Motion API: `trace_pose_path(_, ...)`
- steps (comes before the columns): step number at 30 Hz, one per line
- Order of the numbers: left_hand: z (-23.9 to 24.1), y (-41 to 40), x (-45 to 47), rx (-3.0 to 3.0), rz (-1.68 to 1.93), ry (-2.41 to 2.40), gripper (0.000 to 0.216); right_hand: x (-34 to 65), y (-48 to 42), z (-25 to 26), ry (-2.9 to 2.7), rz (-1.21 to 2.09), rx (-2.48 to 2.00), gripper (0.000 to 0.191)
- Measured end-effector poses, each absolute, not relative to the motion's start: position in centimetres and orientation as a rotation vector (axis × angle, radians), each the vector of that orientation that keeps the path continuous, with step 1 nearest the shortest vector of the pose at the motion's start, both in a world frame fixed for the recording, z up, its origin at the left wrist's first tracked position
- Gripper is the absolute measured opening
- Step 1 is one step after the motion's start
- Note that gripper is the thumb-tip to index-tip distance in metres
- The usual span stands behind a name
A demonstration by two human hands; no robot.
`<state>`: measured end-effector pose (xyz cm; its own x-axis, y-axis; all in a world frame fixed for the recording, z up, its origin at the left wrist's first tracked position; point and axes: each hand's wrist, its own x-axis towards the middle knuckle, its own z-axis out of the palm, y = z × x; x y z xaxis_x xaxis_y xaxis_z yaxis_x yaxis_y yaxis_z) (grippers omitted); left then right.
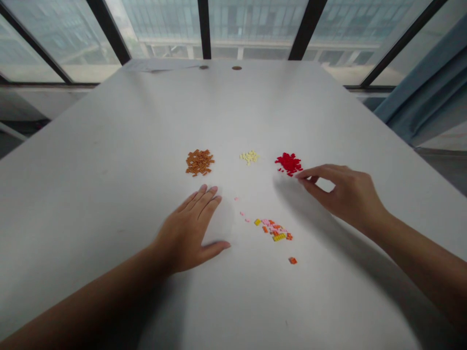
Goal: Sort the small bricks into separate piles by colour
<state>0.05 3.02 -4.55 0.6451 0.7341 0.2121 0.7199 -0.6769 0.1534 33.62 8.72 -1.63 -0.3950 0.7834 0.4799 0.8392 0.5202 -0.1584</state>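
My left hand point(191, 228) lies flat on the white table, fingers stretched out and thumb spread, holding nothing. It is just below a pile of brown toy bricks point(200, 162). At the lower right edge of a pile of small red pieces point(289, 163), my right hand point(339, 189) has thumb and forefinger pinched together. Whatever is between those fingertips is too small to make out. A small heap of pale yellow pieces point(249, 157) sits between the brown and red piles. Nearer to me lies a loose mix of pink, orange and yellow bricks point(274, 228).
One orange brick point(293, 261) lies apart, nearer to me than the mixed group. The broad white table point(109, 194) reaches back to windows with dark frames point(204, 29). Two round spots point(237, 68) mark its far edge. A blue curtain point(423, 87) hangs at the right.
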Motion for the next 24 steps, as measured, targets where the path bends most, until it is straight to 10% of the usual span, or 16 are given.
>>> trace_pose_path(24, -4.4, 2.9, 0.2, 2.795, 0.362, 1.266, 0.078, 28.1, 7.4, -1.2, -2.397, 0.529, -1.004, 0.012)
